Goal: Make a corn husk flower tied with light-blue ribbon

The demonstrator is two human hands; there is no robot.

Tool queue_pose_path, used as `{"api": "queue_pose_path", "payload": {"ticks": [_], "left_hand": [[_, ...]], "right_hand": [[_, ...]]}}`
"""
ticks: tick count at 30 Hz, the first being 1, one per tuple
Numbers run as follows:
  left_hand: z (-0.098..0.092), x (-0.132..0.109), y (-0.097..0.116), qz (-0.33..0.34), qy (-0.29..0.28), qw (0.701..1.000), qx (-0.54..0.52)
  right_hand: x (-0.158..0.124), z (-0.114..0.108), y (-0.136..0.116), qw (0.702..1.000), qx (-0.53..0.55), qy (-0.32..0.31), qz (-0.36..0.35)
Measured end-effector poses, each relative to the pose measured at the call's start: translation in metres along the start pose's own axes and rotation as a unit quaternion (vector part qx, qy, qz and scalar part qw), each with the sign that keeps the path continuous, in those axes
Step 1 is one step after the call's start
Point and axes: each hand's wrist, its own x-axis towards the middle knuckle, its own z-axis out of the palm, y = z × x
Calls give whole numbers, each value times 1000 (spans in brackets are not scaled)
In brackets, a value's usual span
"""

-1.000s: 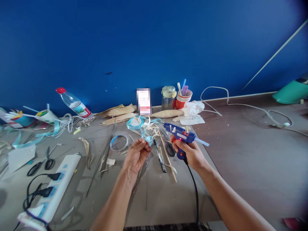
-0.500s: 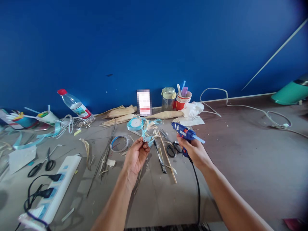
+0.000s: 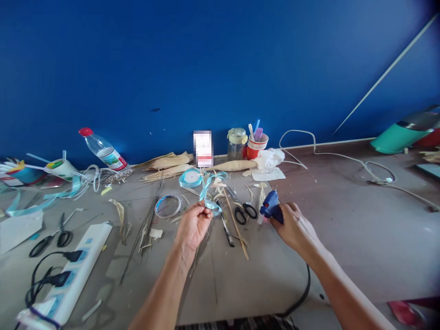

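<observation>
Pinched in my left hand (image 3: 195, 224) is a piece of light blue ribbon (image 3: 213, 207), looped and twisted above the fingertips. My right hand (image 3: 292, 224) grips a blue glue gun (image 3: 271, 205), turned so that its body tilts down toward the table; the trigger is hidden by my fingers. From it a black cord (image 3: 304, 288) runs down to the table's front edge. Between my hands lie a black pen (image 3: 226, 229), a thin wooden stick (image 3: 236, 224) and black-handled scissors (image 3: 245, 213). Behind my left hand rests a spool of light blue ribbon (image 3: 190, 178).
A roll of tape (image 3: 168, 206) and thin dark stems (image 3: 146, 224) lie left of my left hand. Further left are a power strip (image 3: 80, 275), more scissors (image 3: 51, 236) and a leaning bottle (image 3: 105, 153). Dried husks (image 3: 168, 161), a jar (image 3: 236, 143) and a red cup (image 3: 257, 146) line the wall.
My right hand has moved right and slightly down and turned the glue gun over, its nozzle end no longer pointing up-left. My left hand keeps its hold on the ribbon. The view has shifted slightly right.
</observation>
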Motion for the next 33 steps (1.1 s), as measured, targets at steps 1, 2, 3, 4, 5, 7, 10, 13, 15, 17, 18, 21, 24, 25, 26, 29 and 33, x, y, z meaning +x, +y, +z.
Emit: {"api": "queue_pose_path", "payload": {"ticks": [1, 2, 3, 4, 5, 7, 10, 13, 15, 17, 18, 21, 24, 25, 26, 29, 33], "left_hand": [[0, 0, -1, -1, 2, 1000, 1], [0, 0, -1, 2, 3, 1000, 3], [1, -1, -2, 6, 3, 1000, 8], [2, -2, -2, 10, 2, 1000, 13], [3, -3, -2, 15, 0, 1000, 19], [4, -5, -2, 20, -6, 999, 34], [6, -7, -2, 29, -15, 998, 54], [5, -6, -3, 40, -14, 997, 69], [4, -4, -5, 38, -13, 996, 77], [4, -3, -6, 32, -15, 996, 87], [4, -3, -6, 30, -19, 995, 92], [5, -5, -6, 34, -40, 993, 104], [5, -6, -5, 39, -65, 991, 110], [5, -6, -5, 41, -67, 991, 111], [5, -6, -5, 43, -65, 991, 110], [6, -7, -5, 49, -48, 992, 108], [6, -7, -6, 56, -33, 992, 111]], "right_hand": [[0, 3, 3, 1000, -8, -14, -1], [0, 5, 6, 1000, -11, -24, -4], [0, 7, 8, 999, -9, -32, -9], [0, 8, 10, 999, -4, -39, -14], [1, 8, 13, 999, 1, -44, -19], [1, 6, 18, 998, 7, -54, -32], [2, -4, 22, 998, 5, -39, -56], [1, -21, 5, 995, 66, 31, -69], [2, -29, -22, 977, 179, 50, -104], [3, -30, -57, 947, 274, 29, -163], [5, -28, -75, 930, 315, 10, -191], [10, -17, -120, 898, 394, -27, -193], [14, -7, -144, 884, 445, -64, -124], [14, -6, -147, 880, 457, -75, -103], [15, -5, -149, 878, 464, -83, -85], [14, -4, -148, 877, 469, -85, -62], [13, 0, -144, 869, 482, -83, -73]]}}
